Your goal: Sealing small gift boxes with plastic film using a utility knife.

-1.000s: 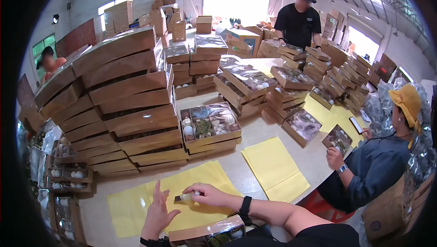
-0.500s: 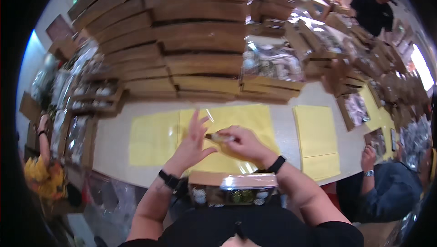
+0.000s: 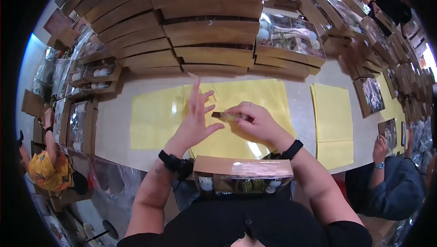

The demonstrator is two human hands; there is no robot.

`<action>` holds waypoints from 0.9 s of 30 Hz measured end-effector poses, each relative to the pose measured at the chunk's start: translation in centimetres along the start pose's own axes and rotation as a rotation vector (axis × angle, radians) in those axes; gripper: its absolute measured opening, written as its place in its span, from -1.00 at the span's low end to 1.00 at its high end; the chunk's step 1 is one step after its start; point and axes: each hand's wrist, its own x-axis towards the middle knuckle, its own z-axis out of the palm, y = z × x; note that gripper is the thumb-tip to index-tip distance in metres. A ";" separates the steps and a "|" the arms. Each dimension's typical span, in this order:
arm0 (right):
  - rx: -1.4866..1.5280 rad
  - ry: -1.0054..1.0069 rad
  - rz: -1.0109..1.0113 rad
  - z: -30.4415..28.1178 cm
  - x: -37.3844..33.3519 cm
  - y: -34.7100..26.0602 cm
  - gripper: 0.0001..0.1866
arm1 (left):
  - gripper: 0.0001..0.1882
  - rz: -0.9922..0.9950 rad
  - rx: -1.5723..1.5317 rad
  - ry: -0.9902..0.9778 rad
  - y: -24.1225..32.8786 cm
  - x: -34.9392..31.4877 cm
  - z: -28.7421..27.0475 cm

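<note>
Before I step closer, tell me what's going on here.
The person wearing the camera has a small, pale tool with a dark end in the right hand, over flat yellow sheets. The left hand is open and spread beside it. A brown cardboard box with a clear window is at the person's front.

Pale table (image 3: 302,99): overlapping yellow sheets (image 3: 154,122) mid-table, yellow pile (image 3: 334,119) to right, brown boxes (image 3: 211,33) stacked along far side.
</note>
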 end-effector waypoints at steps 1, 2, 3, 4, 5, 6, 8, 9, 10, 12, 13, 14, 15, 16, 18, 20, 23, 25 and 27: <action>0.002 -0.007 0.016 -0.1 0.1 -0.1 -0.63 | 0.30 0.033 -0.010 0.014 0.0 0.0 -0.1; 0.009 -0.009 0.024 -0.2 0.0 -0.4 -0.63 | 0.30 0.025 -0.013 0.009 0.3 -0.2 -0.1; 0.003 -0.003 0.044 -0.3 0.1 -0.5 -0.64 | 0.24 -0.089 -0.066 0.030 1.2 0.2 -0.5; -0.004 0.002 0.063 -0.4 0.1 -0.7 -0.65 | 0.18 -0.203 -0.118 0.052 1.7 0.3 -0.8; 0.027 -0.001 0.069 -0.3 0.0 -0.8 -0.66 | 0.18 -0.208 -0.118 0.049 1.6 0.0 -0.8; 0.030 -0.002 0.070 -0.4 0.0 -0.9 -0.66 | 0.14 -0.228 -0.118 0.056 1.4 -0.3 -1.0; 0.075 0.027 0.115 -0.5 0.0 -1.2 -0.67 | 0.10 -0.252 -0.117 0.064 1.3 -0.7 -1.8; 0.079 0.024 0.121 -0.5 -0.1 -1.1 -0.67 | 0.07 -0.222 -0.021 0.073 1.9 -0.8 -2.7; 0.084 0.042 0.109 -0.5 0.0 -0.8 -0.68 | 0.10 -0.173 0.075 0.080 1.9 -1.2 -3.3; 0.090 0.058 0.099 -0.7 0.0 -0.5 -0.69 | 0.16 -0.080 0.269 0.110 2.2 -1.5 -4.6; 0.032 0.038 0.097 -0.8 -0.1 -0.4 -0.70 | 0.20 0.011 0.075 0.262 2.7 -1.5 -5.2; -0.027 0.019 0.094 -0.8 -0.1 -0.4 -0.71 | 0.22 0.053 -0.024 0.340 3.5 -1.5 -5.7; -0.026 0.017 0.089 -0.5 0.0 -0.4 -0.71 | 0.24 0.104 -0.114 0.415 4.8 -1.2 -6.5; -0.201 0.048 -0.049 -0.4 -0.1 0.1 -0.71 | 0.24 0.028 -0.356 0.500 6.7 -0.3 -6.5; -0.384 0.078 -0.193 -0.5 -0.1 0.0 -0.69 | 0.24 -0.042 -0.601 0.583 8.8 0.2 -7.0; -0.232 0.085 -0.105 -0.6 -0.5 -1.0 -0.63 | 0.19 -0.098 -0.793 0.530 9.8 0.1 -7.3; -0.175 0.013 -0.138 -3.2 -1.0 -4.3 -0.38 | 0.19 -0.112 -0.866 0.487 11.2 0.0 -7.3; -0.251 -0.012 -0.277 -4.8 -0.8 -7.3 -0.25 | 0.19 -0.123 -0.890 0.451 11.6 0.6 -6.7; -0.246 -0.027 -0.298 -5.0 -0.8 -8.1 -0.27 | 0.19 -0.136 -0.913 0.411 12.3 1.3 -5.9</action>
